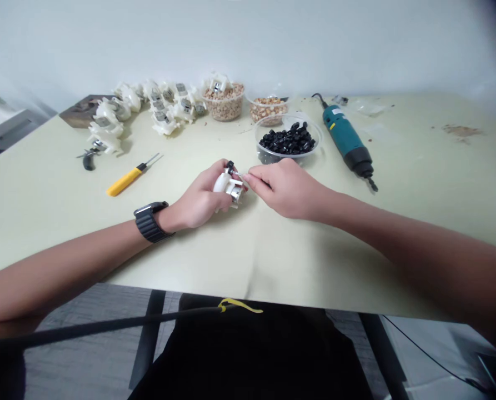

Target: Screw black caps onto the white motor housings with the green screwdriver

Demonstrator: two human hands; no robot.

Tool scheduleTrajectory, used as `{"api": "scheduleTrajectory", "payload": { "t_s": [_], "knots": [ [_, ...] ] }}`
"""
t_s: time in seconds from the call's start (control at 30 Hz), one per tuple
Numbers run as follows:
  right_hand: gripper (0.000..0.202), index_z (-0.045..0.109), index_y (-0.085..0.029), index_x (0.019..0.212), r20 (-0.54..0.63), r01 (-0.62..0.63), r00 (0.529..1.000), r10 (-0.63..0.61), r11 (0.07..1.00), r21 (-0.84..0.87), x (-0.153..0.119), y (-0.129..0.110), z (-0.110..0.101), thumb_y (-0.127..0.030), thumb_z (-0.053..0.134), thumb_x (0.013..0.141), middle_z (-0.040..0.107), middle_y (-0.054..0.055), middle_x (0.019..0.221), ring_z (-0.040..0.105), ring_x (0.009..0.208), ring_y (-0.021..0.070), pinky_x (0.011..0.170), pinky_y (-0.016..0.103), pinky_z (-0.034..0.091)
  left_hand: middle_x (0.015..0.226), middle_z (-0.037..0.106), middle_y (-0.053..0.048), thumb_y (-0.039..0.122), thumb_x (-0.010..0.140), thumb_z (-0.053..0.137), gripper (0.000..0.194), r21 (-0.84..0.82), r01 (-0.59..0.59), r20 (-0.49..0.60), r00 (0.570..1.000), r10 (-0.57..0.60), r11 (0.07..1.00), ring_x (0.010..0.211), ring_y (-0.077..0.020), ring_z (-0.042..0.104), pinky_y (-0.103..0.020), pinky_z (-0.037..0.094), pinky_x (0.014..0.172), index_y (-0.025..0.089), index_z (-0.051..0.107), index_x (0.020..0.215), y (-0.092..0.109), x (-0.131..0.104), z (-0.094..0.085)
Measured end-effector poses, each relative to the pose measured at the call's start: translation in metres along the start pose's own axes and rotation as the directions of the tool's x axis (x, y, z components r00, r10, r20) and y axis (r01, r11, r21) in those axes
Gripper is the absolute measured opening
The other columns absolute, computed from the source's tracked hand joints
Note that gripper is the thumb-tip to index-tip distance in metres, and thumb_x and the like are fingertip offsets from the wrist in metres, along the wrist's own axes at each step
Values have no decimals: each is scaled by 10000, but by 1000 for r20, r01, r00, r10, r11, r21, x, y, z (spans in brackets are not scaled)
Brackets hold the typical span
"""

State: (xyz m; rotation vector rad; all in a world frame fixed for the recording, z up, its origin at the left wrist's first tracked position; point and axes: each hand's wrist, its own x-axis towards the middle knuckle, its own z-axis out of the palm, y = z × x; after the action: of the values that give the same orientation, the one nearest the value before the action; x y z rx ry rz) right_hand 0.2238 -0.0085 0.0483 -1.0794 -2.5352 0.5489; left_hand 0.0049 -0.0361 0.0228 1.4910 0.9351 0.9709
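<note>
Wrapped round a white plastic assembly with a silvery metal part (230,188) is my left hand (200,199), just above the table. A small black piece (230,165) sits at the top of that assembly. My right hand (291,189) is closed in a pinch at the assembly's right side. Between its fingertips is a thin, pale, slender piece (240,174), too small to name, which reaches toward the black piece. Behind my right hand stands a clear tub (259,145) of small black plastic parts (289,139).
A yellow-handled screwdriver (125,180) and pliers (88,159) lie at left. Several similar white assemblies (162,114) stand along the back. Two tubs hold small brown pieces (225,105) and tan pieces (268,109). A teal power screwdriver (347,139) lies at right.
</note>
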Motion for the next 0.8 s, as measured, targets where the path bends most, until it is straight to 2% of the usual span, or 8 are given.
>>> {"api": "scheduleTrajectory", "payload": {
  "t_s": [0.13,0.3,0.37,0.53,0.6,0.67,0.73,0.8],
  "knots": [
    [499,408,-228,697,96,-59,995,33,958,280,2,4,1,-447,453,1143,435,-21,636,384,625,144,660,335,295,789,642,3,80,589,700,363,82,-21,-15,1000,23,996,663,-150,502,-312,342,563,196,597,918,1,-2,-2],
    [532,436,-237,726,218,-179,973,80,856,485,4,10,4,-579,477,1131,426,-40,592,365,548,127,572,320,298,780,643,11,76,602,726,356,147,-61,-13,998,64,987,661,-149,490,-308,342,590,196,607,915,4,1,-3],
    [528,445,-236,727,211,-201,972,108,847,492,5,11,2,-583,505,1120,426,-43,587,360,527,119,551,317,288,782,644,13,77,586,743,370,132,-70,-32,997,75,989,670,-150,497,-305,353,597,196,609,909,2,6,-3],
    [363,577,-228,802,188,-258,963,191,852,455,9,13,-7,-429,538,1102,472,-36,625,391,508,120,531,319,295,838,698,-25,85,521,653,378,-123,-32,-29,999,29,992,782,-201,619,-322,437,654,187,635,885,-11,22,-7],
    [267,669,-222,909,158,-204,976,150,879,431,9,16,-6,-394,559,1081,537,-25,671,460,562,137,575,317,352,862,716,-42,80,493,620,390,-192,-32,-31,999,26,981,860,-227,666,-332,479,714,178,651,869,-15,25,-10],
    [250,719,-216,1012,56,-63,997,44,918,390,10,20,-2,-413,577,1073,663,10,807,578,717,168,699,323,434,843,706,-45,87,473,604,396,-237,-27,-46,999,17,971,846,-225,677,-327,482,705,170,652,858,-17,26,-13],
    [280,732,-203,1047,-64,48,998,-29,946,321,10,24,4,-437,580,1072,749,54,998,646,916,203,846,338,459,823,691,-41,99,467,597,398,-255,-20,-61,998,4,967,796,-208,670,-317,469,667,165,651,856,-17,26,-15],
    [302,724,-184,1039,-118,41,993,-12,968,246,10,25,10,-424,546,1083,763,86,1071,653,989,224,893,345,441,823,687,-38,113,477,590,405,-273,-15,-69,998,-4,962,795,-208,682,-320,488,676,166,654,873,-16,26,-16]
  ]
}}
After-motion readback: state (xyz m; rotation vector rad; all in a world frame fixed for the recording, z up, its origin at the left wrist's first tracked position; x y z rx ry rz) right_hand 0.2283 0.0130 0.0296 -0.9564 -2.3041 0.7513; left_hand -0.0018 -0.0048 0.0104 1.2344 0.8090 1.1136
